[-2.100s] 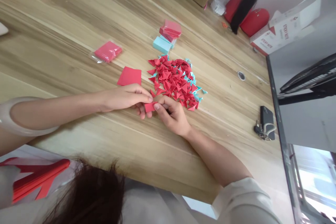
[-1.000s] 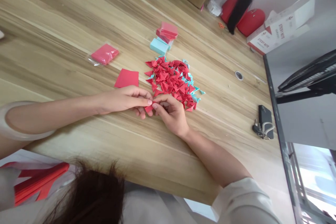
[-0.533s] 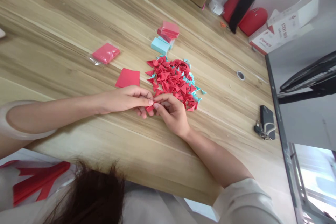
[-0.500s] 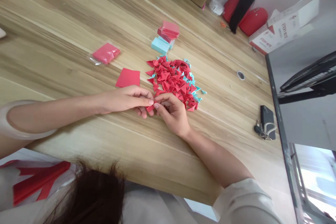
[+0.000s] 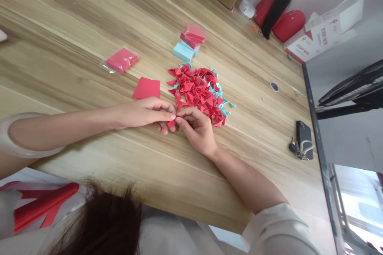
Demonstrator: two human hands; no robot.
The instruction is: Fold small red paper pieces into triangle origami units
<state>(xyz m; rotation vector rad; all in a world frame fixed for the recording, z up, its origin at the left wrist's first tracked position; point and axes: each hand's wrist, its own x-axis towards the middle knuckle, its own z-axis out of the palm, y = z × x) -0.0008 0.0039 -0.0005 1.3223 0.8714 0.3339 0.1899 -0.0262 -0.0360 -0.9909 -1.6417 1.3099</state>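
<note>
My left hand point(image 5: 154, 113) and my right hand point(image 5: 196, 128) meet over the table's near side, pinching a small folded piece of red paper point(image 5: 171, 122) between thumbs and fingers. Fingers cover most of that paper, so its exact fold is hidden. Just beyond my right hand lies a heap of folded paper triangles point(image 5: 197, 93), mostly red with some light blue ones. A flat red paper sheet or stack point(image 5: 146, 88) rests beyond my left hand.
Wrapped red paper point(image 5: 122, 60) lies to the left. Light blue paper blocks point(image 5: 183, 51) and red packs point(image 5: 194, 35) sit behind the heap. Keys point(image 5: 299, 150) and a black case point(image 5: 304, 135) are at right; a sticky-note box point(image 5: 317, 36) stands at the far right.
Both hands keep the same pinch on the red paper, with hardly any visible movement. The whole view has shifted very slightly.
</note>
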